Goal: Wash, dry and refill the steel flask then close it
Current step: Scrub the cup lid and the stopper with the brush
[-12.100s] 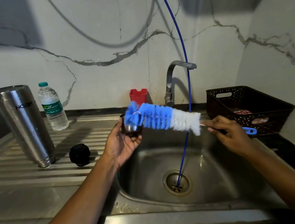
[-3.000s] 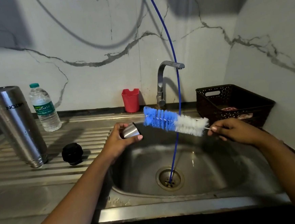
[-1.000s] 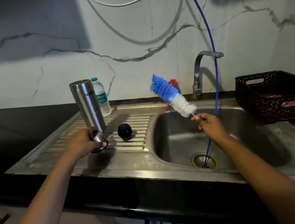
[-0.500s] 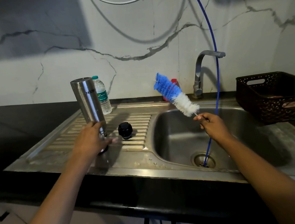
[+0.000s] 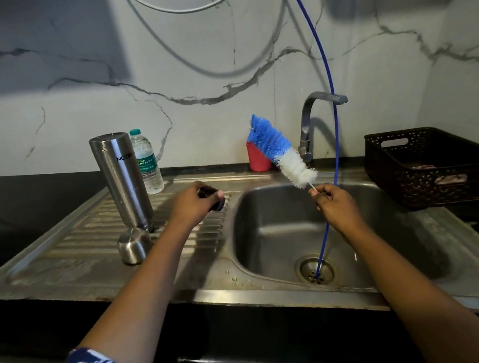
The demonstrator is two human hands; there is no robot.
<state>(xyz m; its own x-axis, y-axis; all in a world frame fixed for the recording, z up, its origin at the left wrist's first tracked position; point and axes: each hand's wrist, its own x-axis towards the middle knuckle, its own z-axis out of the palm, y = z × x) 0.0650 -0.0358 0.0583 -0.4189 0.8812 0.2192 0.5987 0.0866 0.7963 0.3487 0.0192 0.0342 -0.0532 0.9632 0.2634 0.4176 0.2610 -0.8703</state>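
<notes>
Flask stands on the sink's drainboard, long axis near vertical, leaning a bit left at the top. Wide base up, narrow mouth end down on the ribs. Steel cap sits dome-up just in front, near the flask's foot; can't tell if they touch. Left hand is curled round the black stopper, just right of the flask. Right hand pinches the wire handle of the bottle brush over the basin, bristles pointing up-left. Water bottle is right behind the flask.
</notes>
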